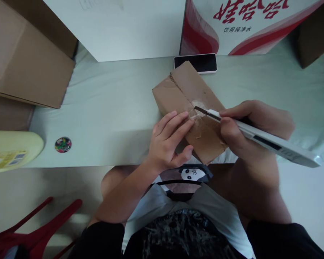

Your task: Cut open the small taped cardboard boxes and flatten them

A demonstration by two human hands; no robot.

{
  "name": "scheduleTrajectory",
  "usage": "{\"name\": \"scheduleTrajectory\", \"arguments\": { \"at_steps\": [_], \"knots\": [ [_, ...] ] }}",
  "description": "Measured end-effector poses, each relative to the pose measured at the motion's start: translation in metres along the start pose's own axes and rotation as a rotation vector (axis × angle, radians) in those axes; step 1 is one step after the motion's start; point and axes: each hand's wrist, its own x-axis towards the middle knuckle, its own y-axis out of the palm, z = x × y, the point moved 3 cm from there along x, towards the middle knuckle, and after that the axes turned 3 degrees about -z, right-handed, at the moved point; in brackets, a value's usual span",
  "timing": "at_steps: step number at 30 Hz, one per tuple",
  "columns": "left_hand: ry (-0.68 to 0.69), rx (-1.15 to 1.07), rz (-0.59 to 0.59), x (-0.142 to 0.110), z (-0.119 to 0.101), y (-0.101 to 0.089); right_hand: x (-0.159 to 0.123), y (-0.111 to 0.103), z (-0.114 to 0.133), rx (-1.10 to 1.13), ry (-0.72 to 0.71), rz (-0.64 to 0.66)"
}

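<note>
A small brown cardboard box (pixel 187 88) sits at an angle near the front edge of the table, with clear tape across its top seam. My left hand (pixel 167 142) lies on the near left part of the box, its fingers stretched over the top and the thumb bent toward the near side. A white utility knife (pixel 248 131) is gripped in my right hand (pixel 245 142), thumb and fingers closed round its body. Its dark blade is out, and the tip touches the taped seam near the middle of the top.
Behind the box lies a phone (pixel 201 63), in front of a white carton (pixel 129 28) and a red-and-white carton (pixel 248 39). Larger cardboard boxes (pixel 35 64) stand at left, near a yellow bottle (pixel 13 151) and a round colourful disc (pixel 63 144). A red stool (pixel 40 233) is on the floor.
</note>
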Motion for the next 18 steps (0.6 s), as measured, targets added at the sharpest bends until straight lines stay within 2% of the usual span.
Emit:
{"name": "scheduleTrajectory", "arguments": {
  "at_steps": [4,8,13,18],
  "knots": [
    [0.007,-0.004,-0.002,0.001,0.000,0.000,-0.001,0.002,0.001,-0.013,0.061,0.006],
    [0.001,-0.017,-0.006,0.000,0.000,0.001,0.002,0.006,-0.005,0.005,-0.018,0.051],
    [0.001,-0.031,0.000,0.001,0.001,0.001,0.007,0.011,-0.006,-0.038,0.058,0.095],
    [0.024,-0.012,-0.011,0.002,0.002,0.001,0.010,0.009,0.003,0.000,0.009,0.085]
  ]
}}
